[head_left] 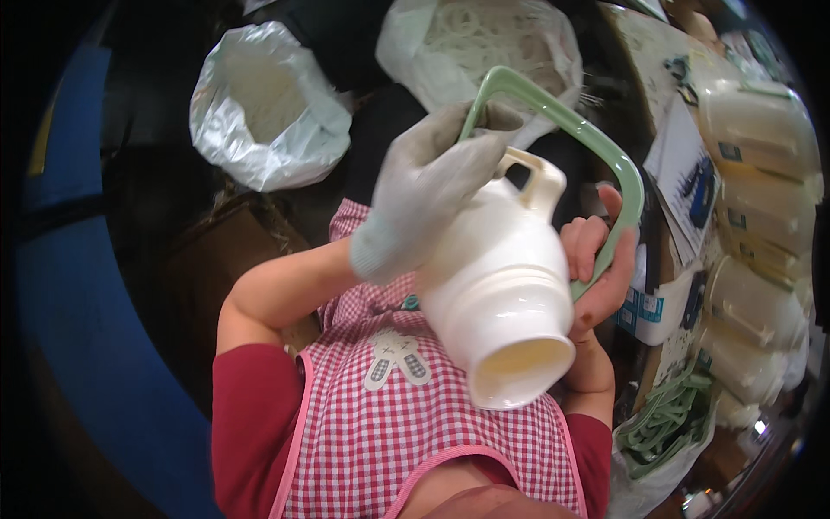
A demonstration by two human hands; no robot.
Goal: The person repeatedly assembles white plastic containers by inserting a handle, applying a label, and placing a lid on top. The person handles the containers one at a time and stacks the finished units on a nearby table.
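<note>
A glossy white plastic jug (500,275) is held tilted in front of my checked apron, its wide round mouth toward the lower edge. A cream loop grip (545,192) stands out from its far side. Around the jug's far and right sides arches a pale green plastic handle (566,121). My left hand (428,186), in a grey-white glove, is closed round the handle's left end and lies against the jug. My bare right hand (608,275) grips the handle's right end, its fingers beside the jug. Whether the handle's ends are fixed to the jug is hidden.
An open silvery-white bag (307,143) with pale contents stands far left. Another bag (406,39) holds white loops. The right-hand bench carries papers (679,186) and a row of cream containers (756,138). Green handles (666,415) fill a bag at lower right. Blue panels (78,320) border the left.
</note>
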